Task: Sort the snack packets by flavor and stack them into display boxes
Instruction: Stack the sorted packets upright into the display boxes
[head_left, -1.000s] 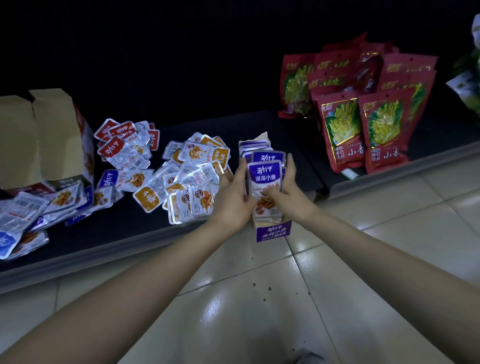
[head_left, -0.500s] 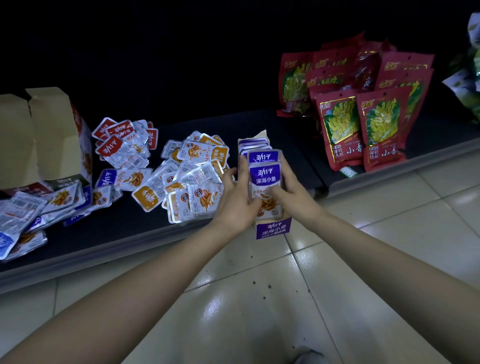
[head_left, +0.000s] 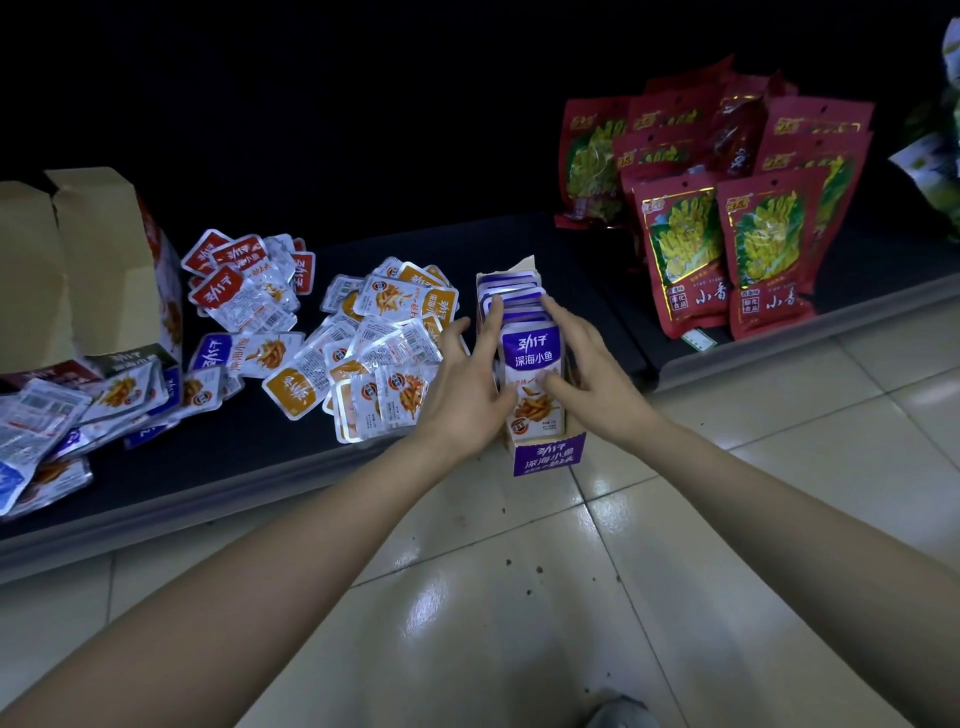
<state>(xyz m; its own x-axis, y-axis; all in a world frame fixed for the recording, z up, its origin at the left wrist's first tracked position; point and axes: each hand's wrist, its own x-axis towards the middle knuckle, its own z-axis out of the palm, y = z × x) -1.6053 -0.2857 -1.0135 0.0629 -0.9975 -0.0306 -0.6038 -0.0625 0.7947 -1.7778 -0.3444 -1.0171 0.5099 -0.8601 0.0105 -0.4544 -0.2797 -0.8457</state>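
Purple packets (head_left: 531, 353) stand in the box (head_left: 549, 457), loose pile (head_left: 384, 343) at its 9 o'clock. Your left hand (head_left: 462, 395) and right hand (head_left: 597, 374) flank the row, fingers straight, pinching nothing; press evenly, squaring edges

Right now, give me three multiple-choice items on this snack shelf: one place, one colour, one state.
1. The purple cardboard display box stands: A on a wooden chair; B at the dark shelf's front edge; C inside a basket.
2. The large foil pouches at right are: A red; B blue; C white.
3. The left hand and right hand are: A hanging idle; B holding scissors; C pressing the boxed purple packets.
B, its front stands at the shelf lip; A, red fronts show; C, straight fingers flank the row.
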